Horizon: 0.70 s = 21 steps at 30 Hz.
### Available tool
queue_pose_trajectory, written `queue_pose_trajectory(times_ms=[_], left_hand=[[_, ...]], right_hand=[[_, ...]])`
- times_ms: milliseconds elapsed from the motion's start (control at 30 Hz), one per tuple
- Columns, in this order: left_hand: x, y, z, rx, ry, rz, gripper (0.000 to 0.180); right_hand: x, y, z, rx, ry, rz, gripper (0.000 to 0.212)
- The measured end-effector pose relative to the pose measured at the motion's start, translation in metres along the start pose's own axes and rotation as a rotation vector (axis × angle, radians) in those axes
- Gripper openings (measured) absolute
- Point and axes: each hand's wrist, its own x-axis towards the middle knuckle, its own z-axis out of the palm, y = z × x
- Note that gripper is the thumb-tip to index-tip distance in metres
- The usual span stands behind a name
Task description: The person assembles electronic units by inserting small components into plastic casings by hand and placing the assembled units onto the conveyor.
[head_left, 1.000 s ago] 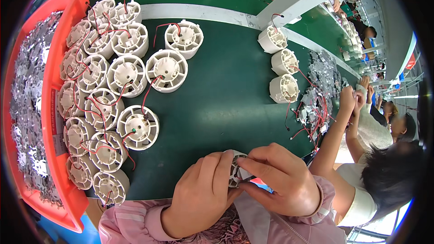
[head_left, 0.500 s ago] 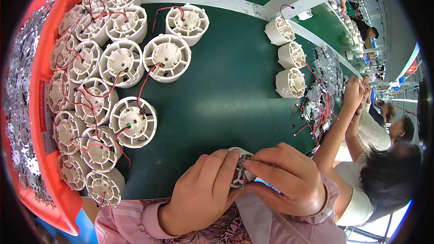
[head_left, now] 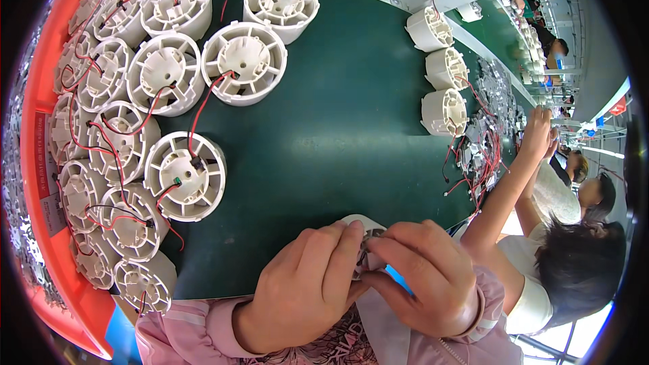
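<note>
At the table's near edge, my left hand (head_left: 301,287) wraps round a white round plastic housing (head_left: 358,220) and holds it tilted, its open face toward my right hand. Grey metal shows inside that face, between the fingers. My right hand (head_left: 429,277) is closed at the opening, with thumb and forefinger pressed near the metal; whatever they pinch is hidden. Most of the housing is covered by my fingers. To the left stand several white spoked housings, the nearest one (head_left: 186,176) with red and black wires and a small green connector.
A red bin (head_left: 42,162) full of grey metal pieces lines the left side. On the right of the green table (head_left: 324,155), three white housings (head_left: 446,112) stand beside a heap of metal parts and red-black wires (head_left: 480,152). A co-worker's arm (head_left: 510,169) reaches in beyond.
The view has shifted a little, so the left housings sit further left and look larger. Both hands stay on the held housing, with the right fingers slightly moved at its opening.
</note>
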Motion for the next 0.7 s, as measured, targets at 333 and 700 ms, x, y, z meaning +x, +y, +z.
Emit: queue_pose_trajectory(times_ms=[333, 700], left_hand=[[0.002, 0.002, 0.002, -0.078, 0.029, -0.016, 0.062], [-0.003, -0.004, -0.002, -0.066, -0.021, -0.010, 0.064]], right_hand=[[-0.018, 0.039, 0.007, 0.822, 0.085, 0.305, 0.030], [-0.009, 0.026, 0.019, 1.053, 0.035, 0.568, 0.046]])
